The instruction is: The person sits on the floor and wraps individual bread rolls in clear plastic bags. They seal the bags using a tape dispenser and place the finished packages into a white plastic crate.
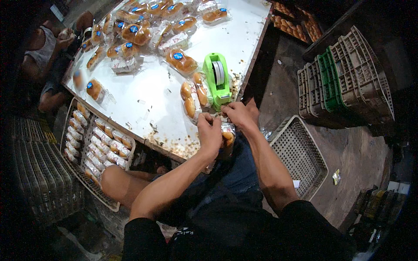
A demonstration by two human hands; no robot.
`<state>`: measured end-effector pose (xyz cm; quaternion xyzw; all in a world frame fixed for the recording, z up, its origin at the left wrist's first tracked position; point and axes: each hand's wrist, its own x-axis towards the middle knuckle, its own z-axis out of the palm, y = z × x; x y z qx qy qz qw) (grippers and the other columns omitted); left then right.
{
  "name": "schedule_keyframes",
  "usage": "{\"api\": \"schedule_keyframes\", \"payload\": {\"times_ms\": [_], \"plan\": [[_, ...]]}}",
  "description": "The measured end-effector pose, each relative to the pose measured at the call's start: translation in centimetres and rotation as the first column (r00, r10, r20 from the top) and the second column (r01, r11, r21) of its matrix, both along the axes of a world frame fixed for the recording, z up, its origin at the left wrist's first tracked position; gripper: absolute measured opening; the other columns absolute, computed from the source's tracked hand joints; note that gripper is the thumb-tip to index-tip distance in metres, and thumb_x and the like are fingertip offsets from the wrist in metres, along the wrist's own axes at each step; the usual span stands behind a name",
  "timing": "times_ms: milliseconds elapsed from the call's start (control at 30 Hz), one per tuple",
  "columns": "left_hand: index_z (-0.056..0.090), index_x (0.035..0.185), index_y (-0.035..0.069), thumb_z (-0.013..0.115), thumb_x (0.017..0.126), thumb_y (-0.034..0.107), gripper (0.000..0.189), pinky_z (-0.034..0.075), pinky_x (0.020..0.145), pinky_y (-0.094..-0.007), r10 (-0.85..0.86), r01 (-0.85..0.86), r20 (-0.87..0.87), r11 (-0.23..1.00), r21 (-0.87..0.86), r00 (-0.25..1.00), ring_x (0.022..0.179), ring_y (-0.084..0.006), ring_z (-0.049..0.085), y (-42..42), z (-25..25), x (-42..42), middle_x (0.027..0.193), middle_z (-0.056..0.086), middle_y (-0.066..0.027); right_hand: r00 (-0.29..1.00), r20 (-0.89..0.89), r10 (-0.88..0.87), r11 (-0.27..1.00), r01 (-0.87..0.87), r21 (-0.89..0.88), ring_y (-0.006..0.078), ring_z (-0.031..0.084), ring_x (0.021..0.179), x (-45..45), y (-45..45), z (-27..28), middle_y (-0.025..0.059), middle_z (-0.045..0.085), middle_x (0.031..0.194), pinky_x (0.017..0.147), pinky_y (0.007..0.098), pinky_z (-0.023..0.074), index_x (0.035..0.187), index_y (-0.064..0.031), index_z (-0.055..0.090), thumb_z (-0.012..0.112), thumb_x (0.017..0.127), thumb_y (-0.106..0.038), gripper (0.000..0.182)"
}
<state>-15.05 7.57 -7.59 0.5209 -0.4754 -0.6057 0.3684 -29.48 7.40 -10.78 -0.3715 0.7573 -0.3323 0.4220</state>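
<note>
Near the table's edge, a bread roll in a clear plastic bag (228, 138) hangs between my hands. My left hand (209, 132) has its fingers closed at the left of the bag's top. At the cutter end of the green tape dispenser (217, 78), my right hand (238, 114) has its fingertips pinched together; what they hold is too small to tell. Two wrapped breads (188, 99) lie just left of the dispenser. Another wrapped bread with a blue sticker (180, 61) lies beyond them, among several more bagged breads on the white table (147, 94).
A plastic crate of wrapped breads (132, 143) stands at the lower left. Right of me is a pale plastic crate (295, 120), with stacked crates (336, 75) farther off. Another person (42, 49) sits at the upper left. Trays of breads (290, 27) lie at the upper right.
</note>
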Motion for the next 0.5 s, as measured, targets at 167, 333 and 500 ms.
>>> {"api": "schedule_keyframes", "payload": {"times_ms": [167,333,500], "plan": [[0.043,0.087,0.001,0.058,0.082,0.006,0.017,0.042,0.07,-0.0333,0.036,-0.035,-0.018,0.999,0.009,0.999,0.076,-0.0178,0.047,-1.2,-0.1,1.2,0.081,0.048,-0.0086,0.994,0.103,0.039,0.999,-0.042,0.025,0.0132,0.058,0.067,0.8,0.6,-1.8,0.0063,0.065,0.072,0.06,0.0297,0.045,0.082,0.0043,0.068,0.065,0.085,-0.026,0.031],[0.044,0.088,0.0,0.06,0.081,0.008,0.018,0.043,0.066,-0.0343,-0.042,0.039,-0.066,0.998,-0.039,0.997,0.072,-0.0183,0.049,-1.4,1.1,2.1,0.077,0.05,-0.0087,0.93,-0.164,0.33,0.944,-0.329,0.037,0.0179,0.061,0.071,-0.8,2.1,-6.0,0.0123,0.068,0.078,0.066,0.0339,0.049,0.088,0.0064,0.068,0.064,0.082,-0.028,0.035],[0.041,0.089,0.0,0.064,0.08,0.013,0.028,0.042,0.063,-0.0384,-0.146,0.167,0.094,0.945,-0.282,0.985,0.066,-0.0241,0.05,0.0,1.3,2.8,0.073,0.047,-0.0112,0.977,0.211,0.013,1.0,-0.016,0.016,0.0199,0.062,0.073,-0.2,3.1,-5.0,0.012,0.068,0.084,0.062,0.0334,0.0494,0.098,0.0046,0.066,0.065,0.084,-0.03,0.037]]}}
